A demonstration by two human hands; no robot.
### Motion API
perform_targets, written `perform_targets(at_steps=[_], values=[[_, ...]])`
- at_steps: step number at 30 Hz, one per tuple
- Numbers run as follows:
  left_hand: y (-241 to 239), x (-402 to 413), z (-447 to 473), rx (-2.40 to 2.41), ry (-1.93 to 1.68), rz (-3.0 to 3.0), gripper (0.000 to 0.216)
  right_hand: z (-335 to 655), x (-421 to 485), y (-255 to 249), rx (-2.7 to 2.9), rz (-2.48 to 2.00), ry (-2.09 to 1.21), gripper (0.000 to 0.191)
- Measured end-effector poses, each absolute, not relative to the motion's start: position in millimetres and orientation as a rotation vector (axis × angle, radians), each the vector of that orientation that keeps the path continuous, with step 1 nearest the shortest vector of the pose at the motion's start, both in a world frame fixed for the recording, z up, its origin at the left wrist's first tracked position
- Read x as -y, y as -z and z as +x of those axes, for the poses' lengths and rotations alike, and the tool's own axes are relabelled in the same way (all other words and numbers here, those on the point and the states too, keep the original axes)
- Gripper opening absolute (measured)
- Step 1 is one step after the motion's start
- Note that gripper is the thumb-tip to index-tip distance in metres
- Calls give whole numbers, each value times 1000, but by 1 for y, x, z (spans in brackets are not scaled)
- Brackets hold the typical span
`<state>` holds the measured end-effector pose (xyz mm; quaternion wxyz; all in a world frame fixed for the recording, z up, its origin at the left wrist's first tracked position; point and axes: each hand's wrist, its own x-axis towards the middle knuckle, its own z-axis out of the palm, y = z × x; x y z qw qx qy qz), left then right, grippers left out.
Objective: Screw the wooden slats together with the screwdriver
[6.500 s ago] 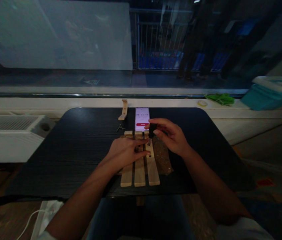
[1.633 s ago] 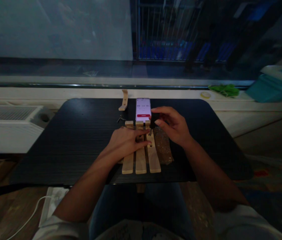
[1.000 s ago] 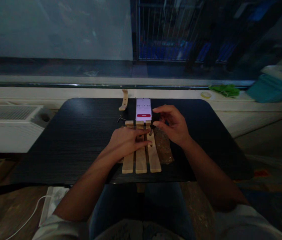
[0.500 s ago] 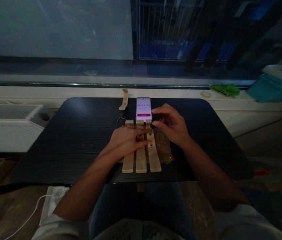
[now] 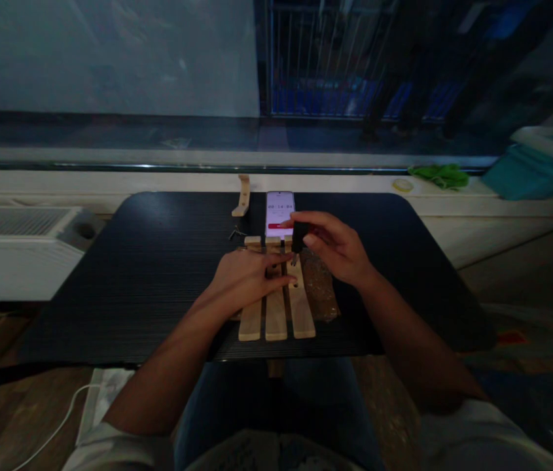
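Three wooden slats (image 5: 276, 314) lie side by side on the black table (image 5: 158, 275), joined as one panel. My left hand (image 5: 247, 280) rests flat on their far half, fingers stretched out. My right hand (image 5: 335, 248) pinches a short black-handled screwdriver (image 5: 298, 239) that stands upright with its tip on the rightmost slat. A lit phone (image 5: 279, 214) lies just beyond the slats.
A clear plastic bag (image 5: 319, 288) lies right of the slats. A loose wooden piece (image 5: 243, 196) and small screws (image 5: 237, 233) sit at the table's far side. A windowsill with a green cloth (image 5: 442, 175) and a teal bin (image 5: 541, 165) runs behind; a radiator (image 5: 16, 248) is left.
My right hand has kept turning the screwdriver in place, its fingers shifting around the handle. My left hand stays on the slats. The phone's timer has run on.
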<state>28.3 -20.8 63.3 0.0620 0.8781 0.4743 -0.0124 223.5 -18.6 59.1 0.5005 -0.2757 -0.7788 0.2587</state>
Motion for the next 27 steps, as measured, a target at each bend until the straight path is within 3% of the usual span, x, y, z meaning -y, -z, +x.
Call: perform_targets(at_steps=[10, 27], values=[[-62, 20, 27, -1444, 27, 2662, 49, 225, 20, -56, 1789, -751, -798, 34], [-63, 20, 27, -1403, 2, 2641, 50, 218, 17, -52, 1729, -750, -540, 28]])
